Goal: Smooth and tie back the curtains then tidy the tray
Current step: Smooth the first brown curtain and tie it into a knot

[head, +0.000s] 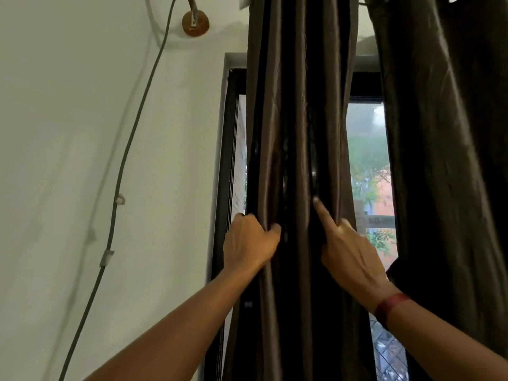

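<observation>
A dark brown curtain panel [298,105] hangs gathered in vertical folds in front of the window. My left hand [248,242] grips the panel's left folds, fingers curled round the fabric. My right hand [347,247] lies against the panel's right folds, index finger straight and pointing up a pleat, thumb by the panel's right edge; its other fingers are hidden in the fabric. A second dark brown curtain panel [450,149] hangs to the right. No tray is in view.
A black-framed window [367,166] shows between the two panels. A white wall [82,133] lies to the left, with a grey cable [129,144] clipped down it and a round wooden bracket [195,23] near the top. A red band is on my right wrist [390,307].
</observation>
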